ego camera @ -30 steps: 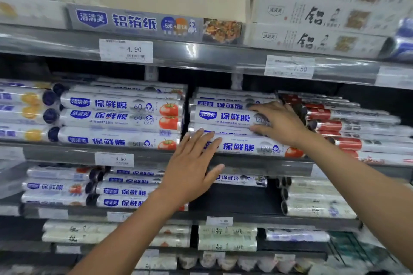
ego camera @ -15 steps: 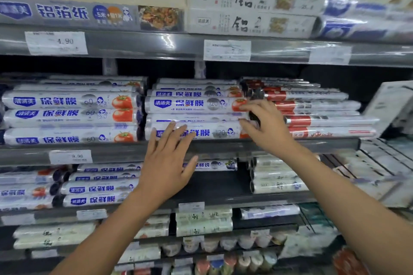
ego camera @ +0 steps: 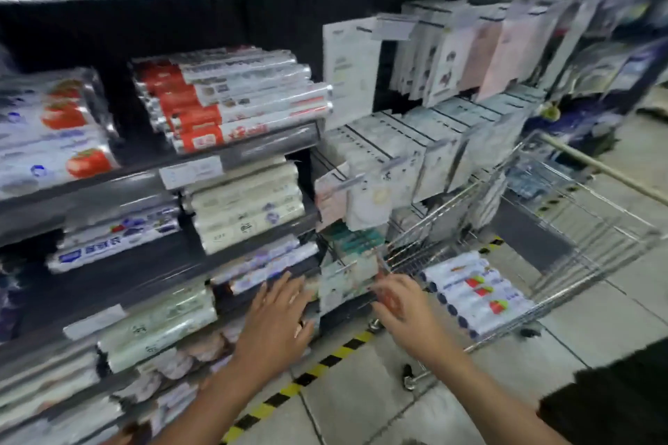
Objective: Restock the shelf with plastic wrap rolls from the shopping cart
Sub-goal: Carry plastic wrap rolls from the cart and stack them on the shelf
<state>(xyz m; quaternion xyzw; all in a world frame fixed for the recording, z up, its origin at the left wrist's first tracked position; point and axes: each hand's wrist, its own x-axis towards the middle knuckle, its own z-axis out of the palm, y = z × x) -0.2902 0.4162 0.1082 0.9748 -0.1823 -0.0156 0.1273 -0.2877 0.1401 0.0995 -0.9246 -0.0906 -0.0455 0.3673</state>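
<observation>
The plastic wrap rolls (ego camera: 477, 294) lie side by side at the bottom of the shopping cart (ego camera: 564, 213), at the end nearest the shelving. They are white tubes with blue print, a red tomato mark and dark round ends. The picture is smeared by motion, so their exact count is unclear. The cart's wire basket is open at the top above them, and its wire walls rise on every side. Its near corner stands just beside a rack of hanging white packs (ego camera: 426, 155).

To the left, like rolls with tomato marks (ego camera: 68, 141) are stacked on the shelf (ego camera: 253, 152), with red-labelled rolls (ego camera: 231, 101) next to them. A yellow-and-black striped line (ego camera: 325, 359) runs along the tiled floor (ego camera: 361, 408) at the foot of the shelving, between it and the cart.

Both forearms reach forward and low. The left hand (ego camera: 274, 321) hangs in front of the lower shelves, back up, its grip spread wide and holding nothing. The right hand (ego camera: 401, 303) is near the cart's near corner, fingers loosely apart and blurred, its grip also empty. Whether it touches the wire cannot be told.
</observation>
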